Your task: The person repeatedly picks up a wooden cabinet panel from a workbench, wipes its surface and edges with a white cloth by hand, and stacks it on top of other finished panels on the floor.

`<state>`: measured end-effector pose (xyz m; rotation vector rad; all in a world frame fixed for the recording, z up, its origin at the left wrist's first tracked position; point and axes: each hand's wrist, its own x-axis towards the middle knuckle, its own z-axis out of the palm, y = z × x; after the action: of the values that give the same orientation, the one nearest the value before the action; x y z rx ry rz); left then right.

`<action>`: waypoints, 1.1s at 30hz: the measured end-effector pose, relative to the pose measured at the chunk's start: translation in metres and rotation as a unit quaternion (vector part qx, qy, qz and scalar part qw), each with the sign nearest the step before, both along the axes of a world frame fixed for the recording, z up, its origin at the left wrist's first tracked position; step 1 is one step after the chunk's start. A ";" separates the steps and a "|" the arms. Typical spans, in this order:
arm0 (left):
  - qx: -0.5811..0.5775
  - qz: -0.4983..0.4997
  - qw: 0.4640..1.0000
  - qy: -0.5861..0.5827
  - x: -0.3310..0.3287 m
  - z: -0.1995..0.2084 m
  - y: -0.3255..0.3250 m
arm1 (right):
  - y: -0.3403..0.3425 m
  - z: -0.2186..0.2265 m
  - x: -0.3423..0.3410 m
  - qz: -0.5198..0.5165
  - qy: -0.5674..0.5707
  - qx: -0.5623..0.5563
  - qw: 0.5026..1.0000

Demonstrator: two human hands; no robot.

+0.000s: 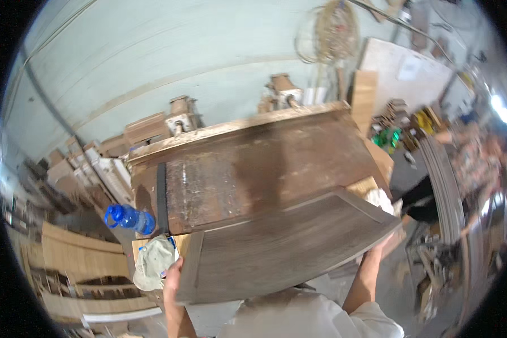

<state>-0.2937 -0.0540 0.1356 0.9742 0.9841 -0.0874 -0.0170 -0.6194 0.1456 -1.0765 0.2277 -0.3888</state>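
Note:
A dark grey-brown framed wooden cabinet door (281, 245) lies across the front of me, partly over the near edge of the workbench. My left hand (172, 277) grips its left end, fingers partly hidden behind the panel. My right hand (381, 247) holds the right end from below, with most of its fingers out of sight. Beside my left hand is a pale grey-green cap (154, 265) on a light wooden piece. A crumpled white cloth (379, 199) sits by the door's far right corner.
The brown workbench (321, 146) has a pale raised strip along its back edge. A blue water bottle (134, 219) and a long black strip (162, 197) are at its left. At right, another person (479, 163) is beside a stack of grey panels (444, 188). Boards (79, 253) stand at left.

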 end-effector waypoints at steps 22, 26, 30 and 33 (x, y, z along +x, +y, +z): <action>0.325 -0.384 0.844 0.186 -0.108 0.010 -0.099 | -0.014 -0.119 -0.257 -0.006 0.263 0.137 0.955; 0.343 -0.442 0.806 0.192 -0.107 -0.015 -0.068 | 0.015 -0.125 -0.295 0.073 0.388 0.125 0.910; 0.380 -0.495 0.740 0.251 -0.073 -0.003 -0.058 | 0.032 -0.131 -0.300 0.086 0.398 0.147 0.901; 0.590 -0.426 0.685 -0.034 -0.026 -0.007 -0.036 | 0.040 -0.119 -0.301 0.120 0.369 0.139 0.911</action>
<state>-0.3199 -0.0896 0.1284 2.5889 0.3176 -0.1964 -0.3176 -0.5789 0.0265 -0.9138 0.7902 0.2873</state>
